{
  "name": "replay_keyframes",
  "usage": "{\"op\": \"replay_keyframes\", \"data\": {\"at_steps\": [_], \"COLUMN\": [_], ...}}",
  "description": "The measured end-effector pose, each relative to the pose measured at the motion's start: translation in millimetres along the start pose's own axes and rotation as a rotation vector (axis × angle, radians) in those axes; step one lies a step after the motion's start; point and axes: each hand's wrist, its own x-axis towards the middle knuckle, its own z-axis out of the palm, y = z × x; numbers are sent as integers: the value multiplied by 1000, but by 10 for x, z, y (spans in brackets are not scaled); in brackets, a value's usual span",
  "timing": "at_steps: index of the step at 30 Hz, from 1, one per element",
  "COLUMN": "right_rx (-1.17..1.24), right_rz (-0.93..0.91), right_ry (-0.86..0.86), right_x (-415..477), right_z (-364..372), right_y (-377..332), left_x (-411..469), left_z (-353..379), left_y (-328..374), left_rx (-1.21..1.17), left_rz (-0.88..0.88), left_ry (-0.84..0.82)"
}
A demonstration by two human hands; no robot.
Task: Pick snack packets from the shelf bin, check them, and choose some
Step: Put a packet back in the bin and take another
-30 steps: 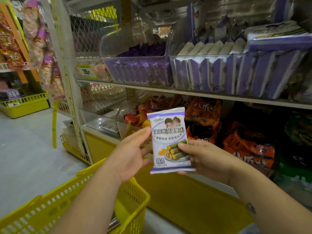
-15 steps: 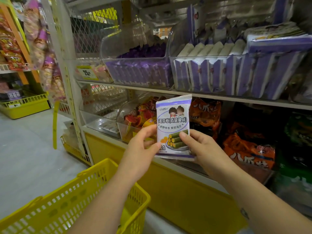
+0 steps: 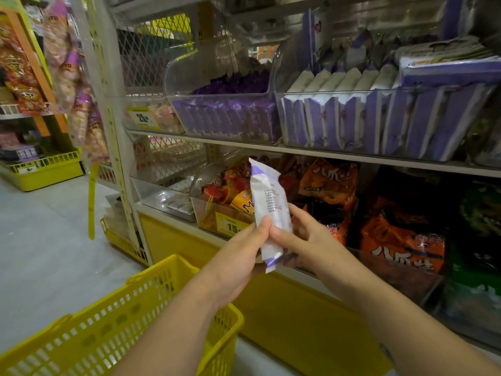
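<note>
A white and purple snack packet (image 3: pixel 267 204) stands upright in front of the lower shelf, turned edge-on so its printed back faces me. My left hand (image 3: pixel 238 256) pinches its lower left side and my right hand (image 3: pixel 306 240) grips it from the right. A clear shelf bin (image 3: pixel 385 142) on the upper shelf holds several matching white and purple packets standing in a row. Beside it on the left, a second clear bin (image 3: pixel 225 131) is filled with darker purple packets.
A yellow shopping basket (image 3: pixel 130 316) hangs under my left forearm. The lower shelf holds orange snack bags (image 3: pixel 401 240) and a clear bin of red and orange packets (image 3: pixel 217 213) with a yellow price tag. Grey floor lies to the left, with another yellow rack (image 3: pixel 40 172) beyond.
The packet rose slightly and was rotated from its front face toward me to edge-on, showing its back. Both hands stayed on it and moved up toward the shelf.
</note>
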Motion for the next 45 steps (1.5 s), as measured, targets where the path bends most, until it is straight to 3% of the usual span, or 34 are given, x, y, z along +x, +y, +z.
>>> {"op": "replay_keyframes", "data": {"at_steps": [8, 15, 22, 27, 38, 45], "right_rx": [-23, -321, -258, -163, 63, 359], "right_rz": [-106, -296, -291, -301, -30, 170], "right_ry": [138, 133, -6, 88, 191, 51], "right_x": [16, -72, -116, -124, 15, 38], "right_z": [-86, 36, 31, 24, -75, -145], "right_y": [7, -82, -117, -123, -20, 35], "left_x": [66, 99, 110, 94, 30, 7], "left_z": [-83, -114, -199, -231, -222, -196], "left_y": [22, -54, -57, -47, 85, 108], "left_rx": [-42, -105, -310, -416, -522, -324], "left_rz": [147, 119, 89, 57, 17, 135], "left_ry": [290, 241, 229, 198, 258, 267]}}
